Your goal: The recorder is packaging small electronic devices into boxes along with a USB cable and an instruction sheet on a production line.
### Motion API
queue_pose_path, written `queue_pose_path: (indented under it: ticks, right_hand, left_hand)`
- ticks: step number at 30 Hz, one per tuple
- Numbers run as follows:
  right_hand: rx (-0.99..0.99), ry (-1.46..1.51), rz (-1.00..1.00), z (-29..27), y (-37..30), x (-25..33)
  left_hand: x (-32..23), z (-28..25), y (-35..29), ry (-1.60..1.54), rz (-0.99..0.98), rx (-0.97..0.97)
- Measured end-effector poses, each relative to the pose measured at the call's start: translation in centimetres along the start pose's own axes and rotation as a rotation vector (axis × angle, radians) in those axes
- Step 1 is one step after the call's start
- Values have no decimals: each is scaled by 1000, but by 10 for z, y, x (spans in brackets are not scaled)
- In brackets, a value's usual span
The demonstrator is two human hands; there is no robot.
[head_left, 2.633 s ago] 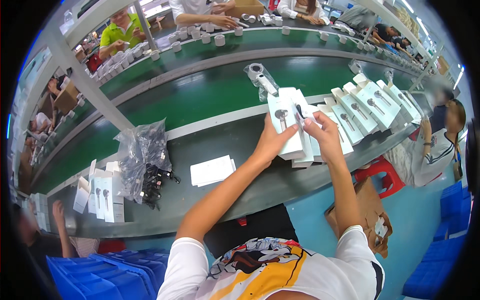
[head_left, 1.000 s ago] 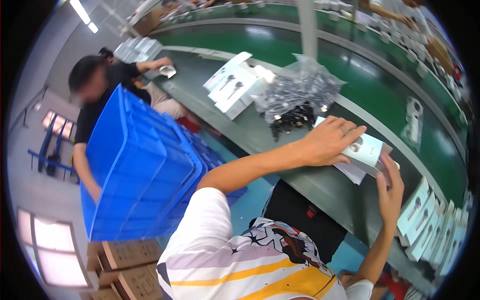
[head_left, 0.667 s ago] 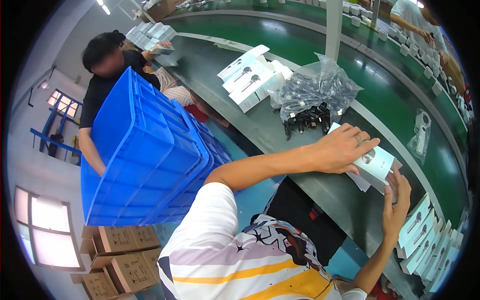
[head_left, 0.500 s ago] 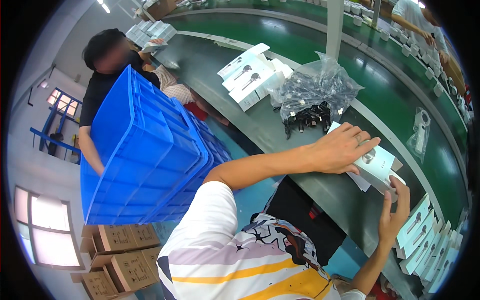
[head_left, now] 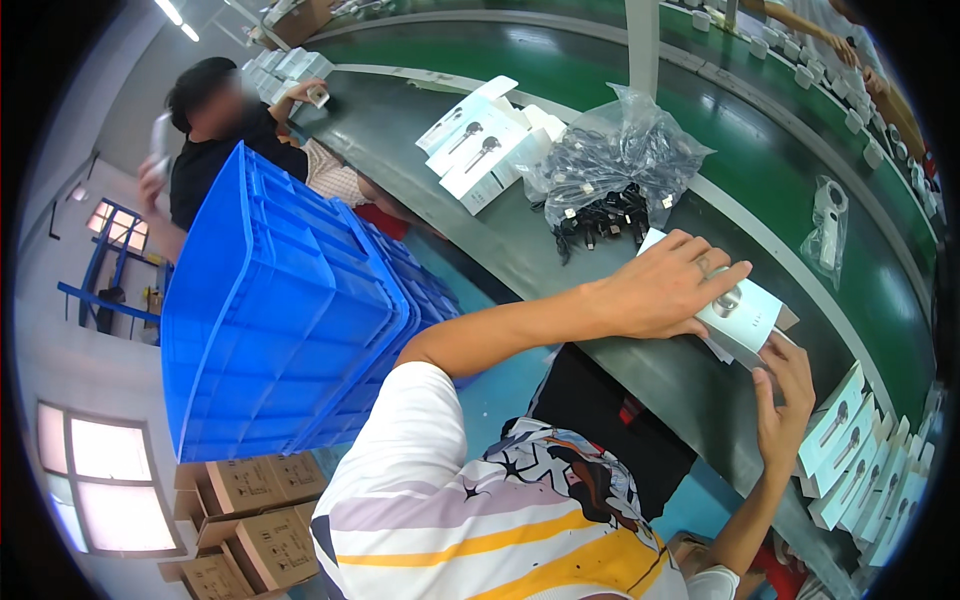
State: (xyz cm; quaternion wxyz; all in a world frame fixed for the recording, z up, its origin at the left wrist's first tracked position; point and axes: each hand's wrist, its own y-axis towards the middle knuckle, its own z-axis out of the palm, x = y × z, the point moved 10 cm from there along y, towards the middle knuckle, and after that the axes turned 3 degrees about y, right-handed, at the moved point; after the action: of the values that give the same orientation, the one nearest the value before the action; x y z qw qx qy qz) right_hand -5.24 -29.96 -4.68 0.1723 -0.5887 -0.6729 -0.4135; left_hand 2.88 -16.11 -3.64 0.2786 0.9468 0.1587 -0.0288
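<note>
My left hand (head_left: 672,287) lies over a small white cardboard box (head_left: 752,312), its fingers across the top and its thumb along the near side. A round silver shape is printed on the box's face. At the box's right end, my right hand (head_left: 785,400) has bent fingers on the end flap, with the thumb lower down. Part of a raised flap shows beyond that end. Beside my left hand, a clear plastic bag (head_left: 625,150) of black cables (head_left: 605,222) rests on the metal bench (head_left: 420,165).
White printed boxes (head_left: 485,150) lie farther left; more (head_left: 865,470) stand in a row at right. A wrapped white part (head_left: 826,230) lies on the green conveyor (head_left: 765,190). Blue crates (head_left: 300,310) stand at left, near a co-worker (head_left: 215,130). Cartons (head_left: 265,540) are stacked below.
My right fingers have pressed in against the box's end, and the flap there sticks out less. The co-worker's arm has come up out of the blue crate with a white object in hand.
</note>
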Motion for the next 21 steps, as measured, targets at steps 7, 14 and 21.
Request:
queue_pose_path:
  ticks: [7, 14, 21]
  right_hand:
    - [177, 4, 45, 19, 7, -2]
    - [184, 293, 286, 23, -5, -26]
    - [109, 146, 242, 16, -4, -27]
  left_hand:
    - [-8, 5, -2, -42, 41, 55]
    - [-10, 2, -7, -22, 33, 68]
    - [-10, 4, -8, 10, 21, 77]
